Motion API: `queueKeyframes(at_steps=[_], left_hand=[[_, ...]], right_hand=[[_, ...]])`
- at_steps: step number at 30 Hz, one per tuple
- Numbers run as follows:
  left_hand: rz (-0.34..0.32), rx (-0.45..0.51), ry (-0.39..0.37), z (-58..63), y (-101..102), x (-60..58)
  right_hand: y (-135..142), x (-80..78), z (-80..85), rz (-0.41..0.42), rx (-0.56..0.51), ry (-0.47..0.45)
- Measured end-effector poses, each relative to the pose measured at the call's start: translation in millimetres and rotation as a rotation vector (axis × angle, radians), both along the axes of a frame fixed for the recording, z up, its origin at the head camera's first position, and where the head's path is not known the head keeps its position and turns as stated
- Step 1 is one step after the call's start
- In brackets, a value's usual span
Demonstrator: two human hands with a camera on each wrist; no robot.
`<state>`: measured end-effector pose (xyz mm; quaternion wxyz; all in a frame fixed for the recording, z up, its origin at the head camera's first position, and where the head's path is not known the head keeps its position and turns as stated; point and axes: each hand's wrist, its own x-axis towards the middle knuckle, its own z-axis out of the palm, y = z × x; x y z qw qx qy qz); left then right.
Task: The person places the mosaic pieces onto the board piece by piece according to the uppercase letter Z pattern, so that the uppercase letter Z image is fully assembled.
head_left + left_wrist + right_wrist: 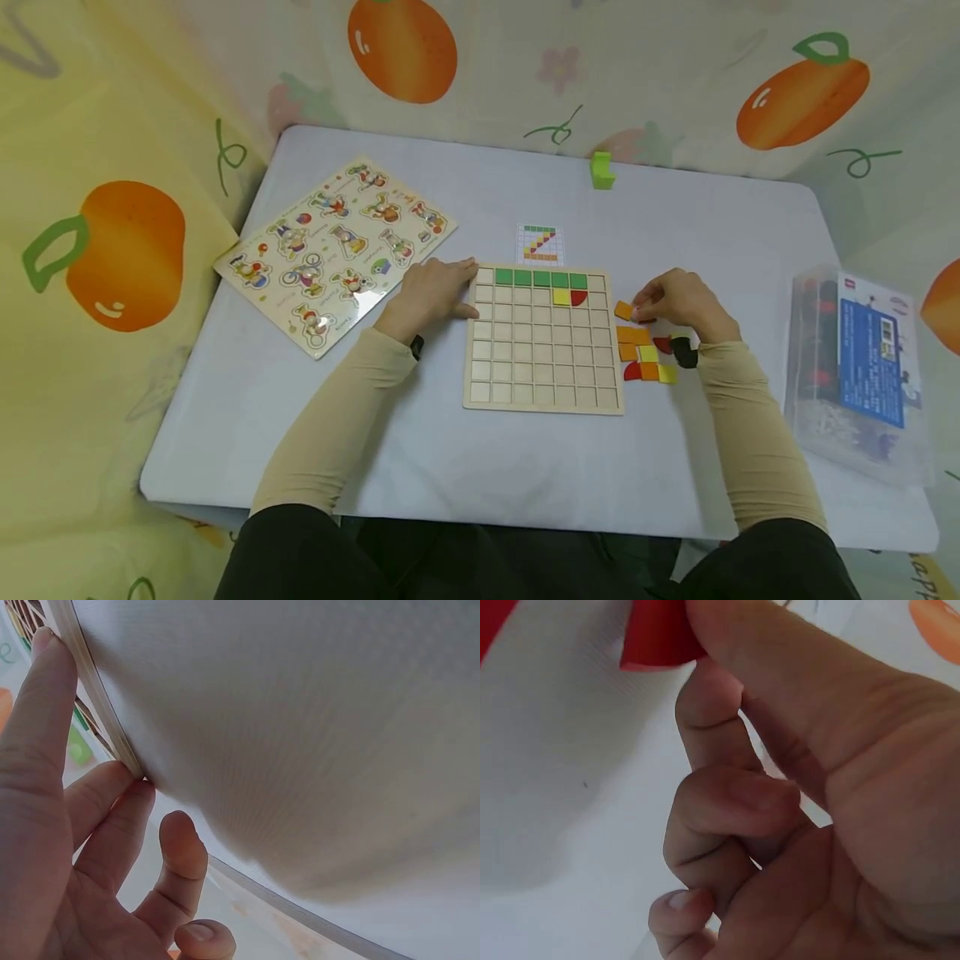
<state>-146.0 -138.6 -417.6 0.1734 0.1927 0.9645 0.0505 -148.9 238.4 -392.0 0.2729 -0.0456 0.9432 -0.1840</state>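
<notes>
A wooden grid board (534, 350) lies on the white table, with a row of green squares (542, 279) along its top. Below that row sit a yellow square (561, 297) and a red quarter-circle tile (578, 297). My left hand (435, 292) rests at the board's upper left edge; its thumb and fingertips touch the rim in the left wrist view. My right hand (686, 300) pinches a red tile (660, 636) between thumb and index finger, just right of the board. Loose orange tiles (632, 335), with yellow and red ones, lie under and before this hand.
A small pattern card (540, 244) lies above the board. At the left is a picture puzzle board (337, 250). A green block (602, 171) stands at the back edge. On the right sits a clear plastic box (817, 400) with a blue label.
</notes>
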Motion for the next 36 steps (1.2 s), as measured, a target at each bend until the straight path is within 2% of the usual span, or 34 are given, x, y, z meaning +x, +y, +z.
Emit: queueKeyframes(at_steps=[9,24,31,36], left_hand=[[0.002,0.007,-0.003,0.1,-3,-1.1],[-0.005,0.002,-0.008,-2.1,-2,-1.9],[-0.008,0.005,0.000,-3.6,-2,-1.1],[-0.007,0.003,-0.002,-2.4,-2,-0.6]], right_hand=[[-14,-6.3,5.1,0.021,-0.060,0.093],[-62,-14.1,-11.5,0.150,-0.138,-0.010],[-80,-15.9,-12.7,0.254,-0.062,0.022],[-87,-14.4,-12.8,0.240,-0.025,0.050]])
